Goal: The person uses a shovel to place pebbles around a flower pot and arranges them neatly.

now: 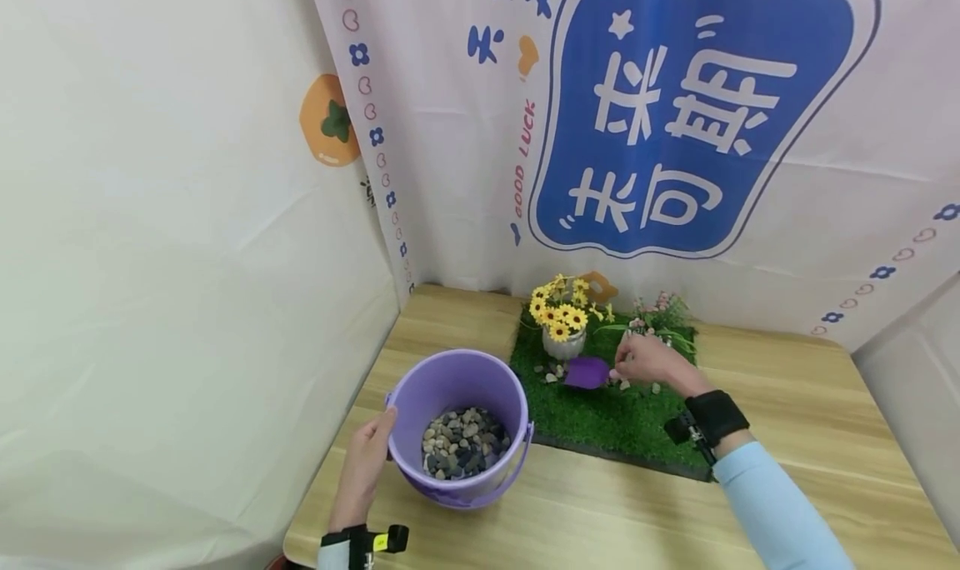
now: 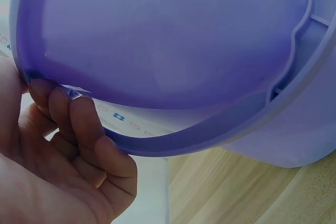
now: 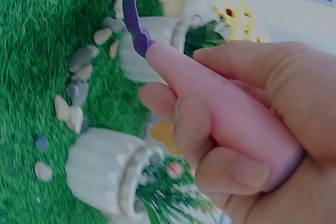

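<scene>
My left hand (image 1: 363, 462) grips the left edge of a purple bucket (image 1: 457, 378), thumb at the rim. Grey, tan and dark pebbles (image 1: 463, 438) cover the bucket's bottom. In the left wrist view, curled fingers (image 2: 86, 119) meet the bucket's edge, beside a curved purple band. A small hand shovel with a pink handle (image 3: 220, 98) and purple blade (image 1: 587, 373) is in my right hand (image 1: 648, 359), the fingers wrapped round the handle. Its blade hangs over green artificial turf (image 1: 607, 428), in front of a white pot (image 1: 564, 345) of yellow flowers.
A row of stones (image 3: 79, 90) runs across the turf along the white pots. A second white pot (image 3: 102, 166) with pink flowers and green leaves stands at the right. The wooden table (image 1: 600, 499) meets a white wall on the left and a printed cloth (image 1: 450, 162) behind.
</scene>
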Action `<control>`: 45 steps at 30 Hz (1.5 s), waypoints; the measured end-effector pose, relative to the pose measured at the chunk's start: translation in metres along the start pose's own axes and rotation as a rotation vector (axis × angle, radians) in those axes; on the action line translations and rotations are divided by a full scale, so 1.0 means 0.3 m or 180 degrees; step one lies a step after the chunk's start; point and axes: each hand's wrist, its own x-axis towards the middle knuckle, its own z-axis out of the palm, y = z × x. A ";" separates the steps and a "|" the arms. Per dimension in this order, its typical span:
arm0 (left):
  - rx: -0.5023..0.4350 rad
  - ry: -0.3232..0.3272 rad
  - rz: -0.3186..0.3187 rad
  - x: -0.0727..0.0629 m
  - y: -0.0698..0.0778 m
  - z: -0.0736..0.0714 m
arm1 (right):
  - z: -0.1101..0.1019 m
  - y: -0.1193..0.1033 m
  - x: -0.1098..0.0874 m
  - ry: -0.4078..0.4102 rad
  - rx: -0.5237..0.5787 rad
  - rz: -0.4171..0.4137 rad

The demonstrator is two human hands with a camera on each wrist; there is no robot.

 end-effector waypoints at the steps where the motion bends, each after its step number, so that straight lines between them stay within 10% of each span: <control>1: 0.0006 -0.0001 0.0009 0.002 0.001 -0.001 | -0.009 0.001 -0.015 0.0032 -0.0008 -0.0003; 34: 0.0065 -0.0021 -0.0062 0.011 0.010 0.005 | -0.042 0.172 -0.441 0.0325 0.0107 0.0187; 45: 0.0054 -0.0030 -0.0053 0.011 0.019 0.002 | 0.011 0.253 -0.539 0.1061 0.0123 0.0323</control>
